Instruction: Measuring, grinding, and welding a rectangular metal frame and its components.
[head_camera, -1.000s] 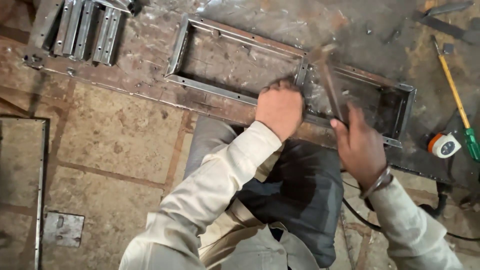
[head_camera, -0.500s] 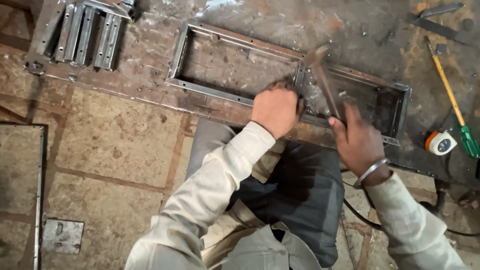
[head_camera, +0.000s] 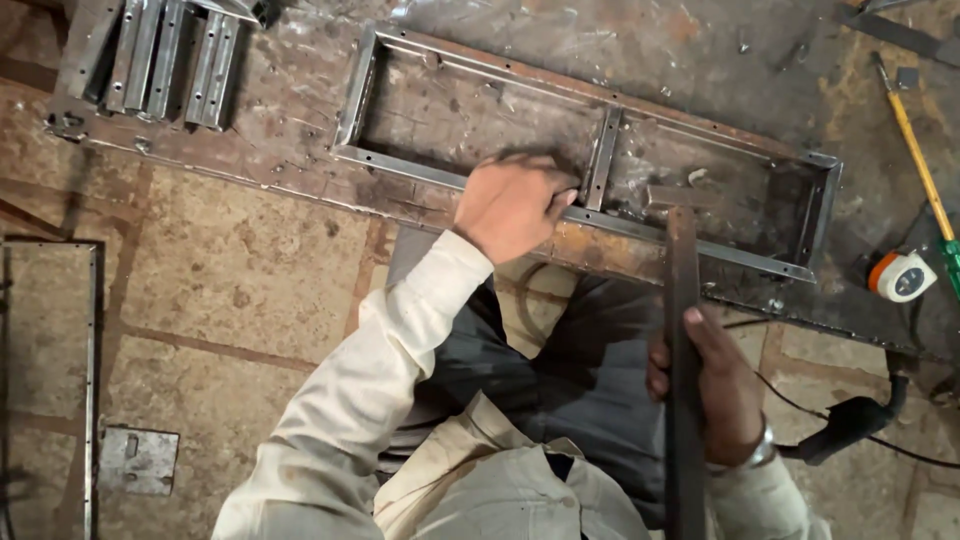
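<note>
The metal frame (head_camera: 480, 178) lies flat on the steel work plate (head_camera: 300, 120). Left hand (head_camera: 512, 205) presses closed onto its near rail beside the cross bar (head_camera: 603, 158). Right hand (head_camera: 715, 390) is clamped around a hammer (head_camera: 682, 330), head over the frame. Risk: a misjudged blow could catch the left fingers, which sit near the strike zone

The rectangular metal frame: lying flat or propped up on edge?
Lying flat. The metal frame rests with its long rails and cross bar against the steel worktop, whose surface shows through both openings. The left hand presses on its near rail.
</note>
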